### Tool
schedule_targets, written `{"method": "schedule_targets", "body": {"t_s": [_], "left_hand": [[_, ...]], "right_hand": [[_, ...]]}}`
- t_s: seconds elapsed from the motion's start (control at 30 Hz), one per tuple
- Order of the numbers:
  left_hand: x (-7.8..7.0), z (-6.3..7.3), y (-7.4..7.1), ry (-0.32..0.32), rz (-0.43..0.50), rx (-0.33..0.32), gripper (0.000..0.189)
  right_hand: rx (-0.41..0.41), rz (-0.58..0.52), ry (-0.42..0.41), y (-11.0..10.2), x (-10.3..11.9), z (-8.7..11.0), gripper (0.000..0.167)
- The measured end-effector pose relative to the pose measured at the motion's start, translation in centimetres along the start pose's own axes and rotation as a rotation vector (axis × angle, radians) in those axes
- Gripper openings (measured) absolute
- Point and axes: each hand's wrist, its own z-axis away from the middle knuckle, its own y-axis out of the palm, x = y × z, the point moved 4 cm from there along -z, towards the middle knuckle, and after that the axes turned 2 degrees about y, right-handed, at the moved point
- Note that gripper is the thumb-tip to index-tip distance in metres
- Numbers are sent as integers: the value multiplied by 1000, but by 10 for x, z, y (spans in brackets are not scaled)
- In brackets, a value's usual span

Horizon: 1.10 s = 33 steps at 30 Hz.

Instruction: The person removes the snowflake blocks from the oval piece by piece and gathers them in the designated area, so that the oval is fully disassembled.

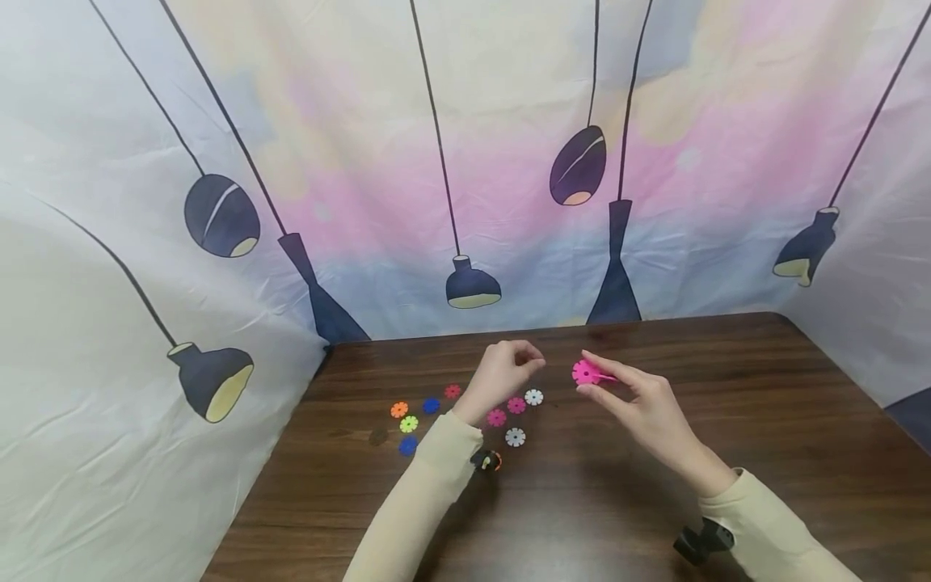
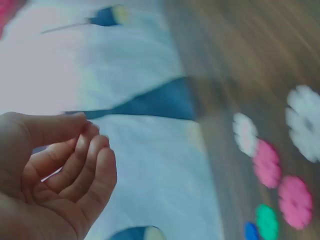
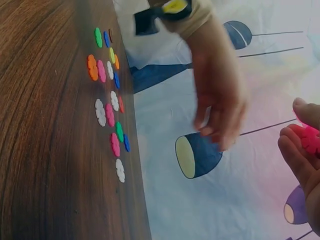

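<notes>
My right hand (image 1: 647,404) pinches bright pink interlocking snowflake discs (image 1: 585,372) between thumb and fingers above the table. One disc faces the head camera, and another pink piece shows edge-on between the fingers. At the right wrist view's edge, the pink disc (image 3: 311,141) is partly covered by the fingers. My left hand (image 1: 502,376) hovers to the left, apart from those discs. Its thumb meets the index fingertip and the other fingers (image 2: 95,170) are curled, with nothing visible between them. Below it lie a white disc (image 1: 534,397) and pink discs (image 1: 516,406).
More loose discs lie on the dark wooden table (image 1: 618,517), among them an orange disc (image 1: 398,410), a yellow-green disc (image 1: 409,424), a blue disc (image 1: 408,445) and a green disc (image 2: 267,222). A lamp-print cloth (image 1: 509,202) hangs behind the table's far edge.
</notes>
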Motion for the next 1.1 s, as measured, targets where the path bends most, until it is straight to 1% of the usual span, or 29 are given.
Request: {"method": "schedule_targets", "body": {"t_s": [0.07, 0.13, 0.2, 0.3, 0.4, 0.57, 0.7, 0.83, 0.97, 1.1], "left_hand": [[-11, 7, -7, 12, 74, 9, 14], [-21, 13, -12, 31, 144, 31, 19], [-30, 18, -15, 56, 192, 59, 22], [-39, 24, -18, 88, 218, 98, 24], [-46, 28, -19, 102, 216, 128, 23], [-50, 32, -17, 100, 210, 150, 19], [-50, 34, -16, 84, 229, 156, 19], [-49, 35, -16, 51, 264, 147, 19], [-48, 37, -18, 17, 293, 128, 18], [-45, 39, -22, -7, 314, 113, 16]], "right_hand": [[0, -10, -5, 1, 0, 0, 58], [0, -25, -10, 2, 0, 0, 58], [2, -42, -19, 4, 1, 0, 58], [4, -61, -34, 5, 1, -1, 60], [11, -77, -52, 7, 2, -1, 59], [28, -99, -74, 10, 5, -1, 57], [36, -112, -92, 12, 7, -1, 57], [34, -115, -115, 13, 8, -1, 58], [21, -91, -123, 13, 8, -1, 58], [2, -55, -128, 10, 8, -1, 51]]}}
